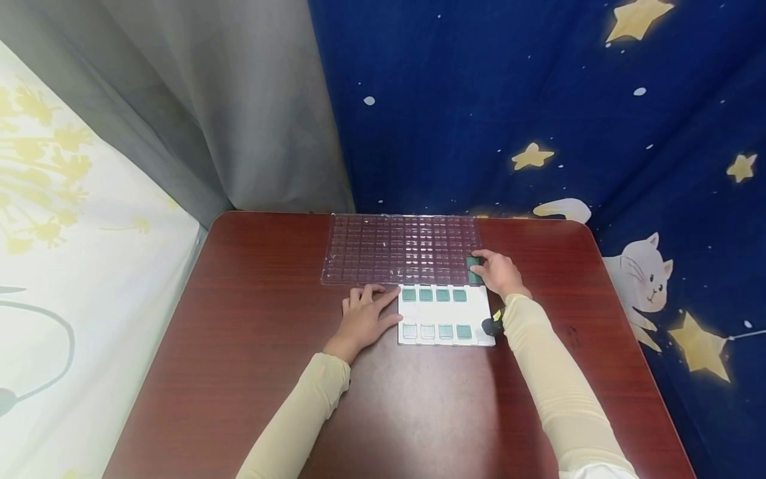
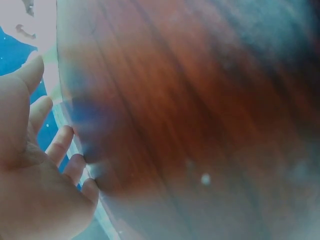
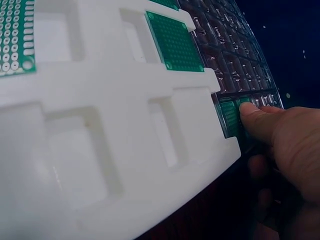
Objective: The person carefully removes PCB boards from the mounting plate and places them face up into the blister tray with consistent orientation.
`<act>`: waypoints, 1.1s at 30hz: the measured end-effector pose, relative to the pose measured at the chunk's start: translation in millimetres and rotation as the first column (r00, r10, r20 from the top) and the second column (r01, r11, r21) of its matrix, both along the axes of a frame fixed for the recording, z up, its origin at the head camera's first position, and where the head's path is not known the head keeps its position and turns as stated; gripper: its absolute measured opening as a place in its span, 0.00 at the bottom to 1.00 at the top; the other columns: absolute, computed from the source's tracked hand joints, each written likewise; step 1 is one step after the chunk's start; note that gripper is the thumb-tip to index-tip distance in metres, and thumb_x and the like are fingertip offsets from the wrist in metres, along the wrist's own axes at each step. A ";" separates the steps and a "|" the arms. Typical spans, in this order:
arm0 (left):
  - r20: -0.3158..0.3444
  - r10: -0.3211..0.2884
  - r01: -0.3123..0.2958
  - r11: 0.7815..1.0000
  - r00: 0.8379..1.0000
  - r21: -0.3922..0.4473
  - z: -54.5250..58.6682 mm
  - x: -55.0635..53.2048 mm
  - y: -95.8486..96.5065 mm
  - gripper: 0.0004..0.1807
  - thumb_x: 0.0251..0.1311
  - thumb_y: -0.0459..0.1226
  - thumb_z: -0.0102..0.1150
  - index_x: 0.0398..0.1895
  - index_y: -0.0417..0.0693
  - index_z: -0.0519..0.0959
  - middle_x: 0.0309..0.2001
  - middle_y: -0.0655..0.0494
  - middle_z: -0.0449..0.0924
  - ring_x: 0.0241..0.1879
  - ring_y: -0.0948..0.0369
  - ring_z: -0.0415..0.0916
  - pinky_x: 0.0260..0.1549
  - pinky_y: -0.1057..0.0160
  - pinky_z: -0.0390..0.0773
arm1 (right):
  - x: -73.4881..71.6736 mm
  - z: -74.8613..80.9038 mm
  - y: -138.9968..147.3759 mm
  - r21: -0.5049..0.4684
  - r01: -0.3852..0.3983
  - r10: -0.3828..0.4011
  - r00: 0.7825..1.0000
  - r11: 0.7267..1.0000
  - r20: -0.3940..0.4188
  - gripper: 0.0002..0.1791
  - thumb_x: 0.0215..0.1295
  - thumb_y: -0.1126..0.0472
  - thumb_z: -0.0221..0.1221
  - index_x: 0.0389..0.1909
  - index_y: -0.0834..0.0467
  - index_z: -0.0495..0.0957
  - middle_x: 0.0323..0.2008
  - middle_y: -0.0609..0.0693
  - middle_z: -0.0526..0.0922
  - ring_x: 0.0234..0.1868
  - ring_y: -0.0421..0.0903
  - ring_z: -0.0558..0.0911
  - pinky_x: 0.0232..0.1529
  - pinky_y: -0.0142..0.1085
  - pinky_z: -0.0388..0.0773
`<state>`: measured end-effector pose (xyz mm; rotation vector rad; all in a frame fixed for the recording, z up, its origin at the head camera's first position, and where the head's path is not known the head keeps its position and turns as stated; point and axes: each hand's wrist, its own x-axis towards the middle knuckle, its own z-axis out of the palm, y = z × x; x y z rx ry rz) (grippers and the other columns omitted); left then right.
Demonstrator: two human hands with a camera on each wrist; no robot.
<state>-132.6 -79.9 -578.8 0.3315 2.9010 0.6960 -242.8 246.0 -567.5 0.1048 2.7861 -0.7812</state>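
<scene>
A white tray (image 1: 443, 311) lies on the table with two rows of small green perforated circuit boards (image 1: 443, 295) in its recesses. My left hand (image 1: 362, 319) rests at its left edge, fingers spread, index finger and thumb touching the side. Beyond the tray, at the right end of a clear plastic blister tray (image 1: 383, 249), my right hand (image 1: 501, 273) pinches a green circuit board (image 3: 230, 117) with thumb and forefinger. The right wrist view shows my thumb lying on that board, near a bare recess at the white tray's corner; the other fingers are partly in shadow.
The reddish-brown table (image 1: 257, 299) runs back to a grey curtain (image 1: 269, 120) and a blue star-patterned curtain (image 1: 455, 120). A small black object (image 1: 491, 326) sits at the white tray's right end, by my right wrist. The clear tray reaches the table's back edge.
</scene>
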 end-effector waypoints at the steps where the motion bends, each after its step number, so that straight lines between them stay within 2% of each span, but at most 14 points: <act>1: 0.001 0.000 0.000 1.000 1.000 0.000 0.2 0.0 -0.1 0.35 0.66 0.62 0.57 0.76 0.75 0.65 0.71 0.52 0.66 0.63 0.47 0.60 0.55 0.45 0.59 | 0.0 0.0 -0.1 -0.003 0.001 -0.001 1.000 1.000 0.001 0.27 0.74 0.52 0.60 0.72 0.47 0.70 0.50 0.58 0.82 0.48 0.55 0.80 0.52 0.54 0.76; 8: -0.003 0.000 0.000 1.000 1.000 0.004 0.1 0.3 0.0 0.35 0.66 0.62 0.58 0.76 0.74 0.66 0.71 0.52 0.66 0.63 0.46 0.60 0.54 0.45 0.60 | 3.5 0.3 -0.6 -0.024 0.002 -0.002 1.000 1.000 -0.004 0.27 0.75 0.52 0.59 0.73 0.47 0.70 0.49 0.58 0.82 0.47 0.55 0.80 0.51 0.53 0.76; 17: -0.009 -0.001 0.001 1.000 1.000 0.001 -1.6 0.7 -0.7 0.35 0.66 0.62 0.58 0.76 0.73 0.66 0.71 0.52 0.66 0.63 0.47 0.60 0.55 0.45 0.59 | 9.7 0.6 -3.6 -0.015 0.005 -0.005 0.998 1.000 -0.058 0.26 0.75 0.53 0.59 0.72 0.48 0.70 0.55 0.59 0.81 0.54 0.56 0.81 0.58 0.58 0.75; 20: -0.010 0.001 0.000 1.000 1.000 0.005 -1.3 0.6 -0.6 0.34 0.66 0.61 0.58 0.76 0.73 0.66 0.71 0.52 0.66 0.63 0.47 0.60 0.54 0.45 0.59 | 12.3 1.1 -3.8 -0.016 0.000 -0.002 0.996 1.000 -0.091 0.26 0.75 0.53 0.59 0.71 0.49 0.72 0.51 0.58 0.81 0.49 0.55 0.80 0.53 0.55 0.77; 22: -0.008 0.000 0.000 1.000 1.000 0.004 -0.8 0.6 -0.3 0.35 0.66 0.61 0.58 0.76 0.73 0.66 0.71 0.52 0.66 0.63 0.46 0.59 0.55 0.45 0.59 | 14.6 1.5 -3.6 -0.020 -0.008 0.006 0.993 1.000 -0.115 0.25 0.75 0.51 0.59 0.70 0.50 0.73 0.45 0.56 0.80 0.43 0.53 0.79 0.45 0.50 0.76; 26: -0.003 -0.004 0.004 1.000 1.000 0.006 0.6 0.8 0.3 0.35 0.66 0.61 0.58 0.76 0.73 0.65 0.71 0.52 0.65 0.63 0.46 0.59 0.55 0.44 0.59 | 20.2 3.1 -3.7 -0.040 -0.028 0.022 0.987 0.999 -0.157 0.25 0.74 0.49 0.59 0.68 0.51 0.75 0.35 0.53 0.76 0.33 0.50 0.74 0.34 0.42 0.70; 33: -0.006 0.000 0.000 1.000 1.000 0.012 0.7 1.0 -0.4 0.34 0.67 0.61 0.58 0.76 0.73 0.66 0.71 0.52 0.66 0.63 0.46 0.60 0.55 0.44 0.59 | 32.3 9.8 -6.3 -0.109 -0.063 0.041 0.980 0.992 -0.193 0.24 0.73 0.47 0.61 0.66 0.51 0.77 0.32 0.51 0.74 0.30 0.49 0.71 0.32 0.40 0.68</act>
